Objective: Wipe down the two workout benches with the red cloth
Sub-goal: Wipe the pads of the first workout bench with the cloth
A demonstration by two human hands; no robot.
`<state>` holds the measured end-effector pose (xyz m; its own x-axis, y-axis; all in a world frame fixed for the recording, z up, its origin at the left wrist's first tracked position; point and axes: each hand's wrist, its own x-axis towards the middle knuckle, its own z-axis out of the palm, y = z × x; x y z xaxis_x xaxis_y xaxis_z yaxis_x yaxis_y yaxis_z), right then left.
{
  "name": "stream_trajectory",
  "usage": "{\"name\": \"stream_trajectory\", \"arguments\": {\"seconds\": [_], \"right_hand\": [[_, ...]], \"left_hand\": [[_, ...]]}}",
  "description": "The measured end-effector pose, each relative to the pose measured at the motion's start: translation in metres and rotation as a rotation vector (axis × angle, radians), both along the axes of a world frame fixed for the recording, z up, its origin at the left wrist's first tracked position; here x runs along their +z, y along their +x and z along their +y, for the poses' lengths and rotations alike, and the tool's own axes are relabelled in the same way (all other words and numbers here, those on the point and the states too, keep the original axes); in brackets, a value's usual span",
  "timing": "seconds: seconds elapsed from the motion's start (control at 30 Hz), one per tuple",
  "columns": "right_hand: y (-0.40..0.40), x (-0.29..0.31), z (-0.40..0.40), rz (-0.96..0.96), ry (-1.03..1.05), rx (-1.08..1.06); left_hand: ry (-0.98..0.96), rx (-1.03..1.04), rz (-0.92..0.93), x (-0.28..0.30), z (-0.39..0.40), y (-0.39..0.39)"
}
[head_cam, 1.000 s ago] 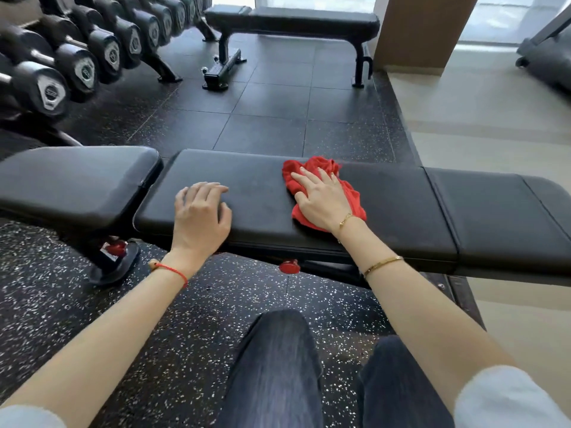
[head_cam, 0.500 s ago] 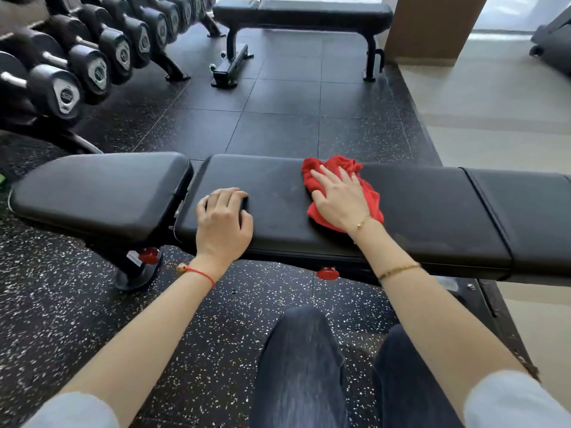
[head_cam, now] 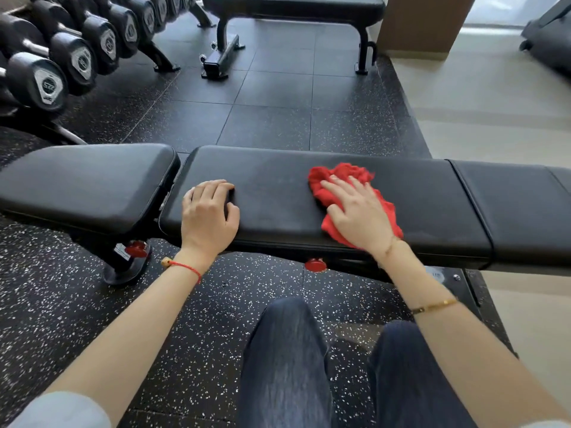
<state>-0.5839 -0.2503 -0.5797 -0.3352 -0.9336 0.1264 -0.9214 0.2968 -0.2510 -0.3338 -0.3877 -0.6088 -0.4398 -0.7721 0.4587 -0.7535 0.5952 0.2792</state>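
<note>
Bench [head_cam: 278,186]: smooth black padding, rounded edges.
Red cloth [head_cam: 346,177]: crumpled, fuzzy, lying on the bench.
Right hand [head_cam: 358,217]: spread flat, pressing it.
Left hand [head_cam: 210,217]: fingers curled, resting empty.

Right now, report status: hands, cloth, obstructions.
Right hand flat on red cloth, mid near bench. Left hand bracing, empty. Far bench untouched. Nothing in the way.

No legible text anywhere.
</note>
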Motion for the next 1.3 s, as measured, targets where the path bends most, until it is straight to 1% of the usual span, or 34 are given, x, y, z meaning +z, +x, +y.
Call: {"name": "stream_trajectory", "arguments": {"seconds": [0.1,0.17,0.23,0.33,0.47,0.57,0.63,0.73,0.83,0.93,1.03,1.17,1.3], "right_hand": [[-0.034,0.004,-0.012,-0.023,0.009,-0.178],[-0.036,0.003,-0.024,-0.03,-0.003,-0.215],[-0.032,0.004,-0.027,-0.013,0.001,-0.173],[-0.028,0.004,-0.011,-0.013,0.015,-0.026],[-0.026,0.003,0.031,-0.011,-0.022,0.146],[-0.04,0.001,0.069,0.034,-0.031,0.189],[-0.059,0.001,0.092,0.061,-0.023,0.157],[-0.1,0.004,0.114,0.084,0.012,0.046],[-0.143,0.009,0.131,0.064,0.038,-0.079],[-0.175,0.011,0.152,0.042,0.047,-0.133],[-0.19,0.01,0.175,0.003,-0.004,-0.147],[-0.2,0.003,0.2,0.02,-0.051,-0.128],[-0.238,0.008,0.205,-0.004,-0.023,-0.249]], "left_hand": [[0.002,0.019,-0.007,0.001,0.002,-0.004],[0.002,0.031,-0.011,0.002,0.002,-0.005],[0.004,0.044,-0.025,0.003,0.003,-0.006],[0.004,0.058,-0.055,0.004,0.005,-0.008],[0.021,0.118,-0.064,0.006,0.02,-0.017],[0.026,0.091,-0.025,0.01,0.053,-0.044],[0.036,0.027,-0.01,0.012,0.081,-0.075],[0.059,-0.085,0.023,0.016,0.122,-0.134],[0.087,-0.175,0.031,0.017,0.156,-0.19],[0.077,-0.233,0.034,0.017,0.182,-0.231],[0.065,-0.256,0.026,0.013,0.199,-0.257],[0.066,-0.247,0.016,0.007,0.206,-0.273],[0.054,-0.197,-0.029,0.003,0.209,-0.284]]}}
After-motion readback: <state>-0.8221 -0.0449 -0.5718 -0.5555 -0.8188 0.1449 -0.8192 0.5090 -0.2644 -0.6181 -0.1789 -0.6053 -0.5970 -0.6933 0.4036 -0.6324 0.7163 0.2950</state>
